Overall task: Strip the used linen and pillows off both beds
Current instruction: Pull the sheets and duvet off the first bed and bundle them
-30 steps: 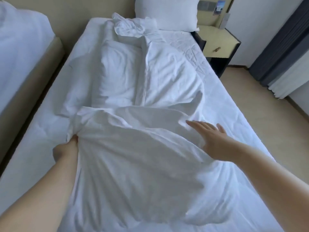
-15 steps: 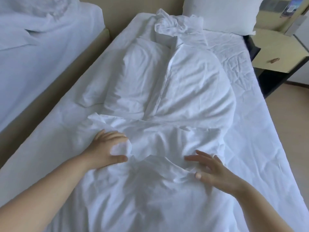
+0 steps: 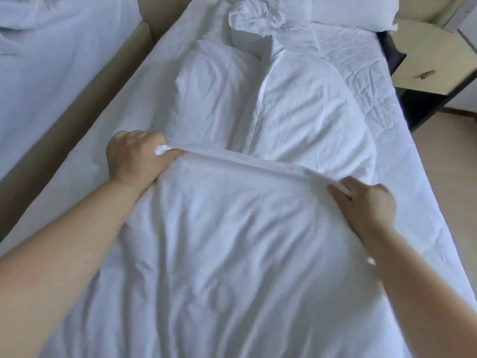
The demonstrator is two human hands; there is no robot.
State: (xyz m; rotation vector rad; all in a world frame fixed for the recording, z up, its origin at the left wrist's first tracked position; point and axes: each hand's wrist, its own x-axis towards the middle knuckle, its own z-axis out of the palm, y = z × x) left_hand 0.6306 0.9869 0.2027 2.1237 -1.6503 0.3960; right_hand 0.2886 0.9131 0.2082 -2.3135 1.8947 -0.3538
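Fingers (image 3: 136,136) of left hand (image 3: 136,158) and right hand (image 3: 366,205) grip duvet (image 3: 245,241), tips hidden

You have flat sheet (image 3: 413,197) open on both sides of the heaped duvet (image 3: 232,254), whose mound fills the middle of the bed. A crumpled bundle (image 3: 263,19) and a pillow (image 3: 356,11) block the head end. On your left the second bed (image 3: 51,60) stands close, and whether a hand fits between the two is hard to tell. On your right the nightstand (image 3: 433,65) crowds the top corner; the floor (image 3: 444,146) below it lies open
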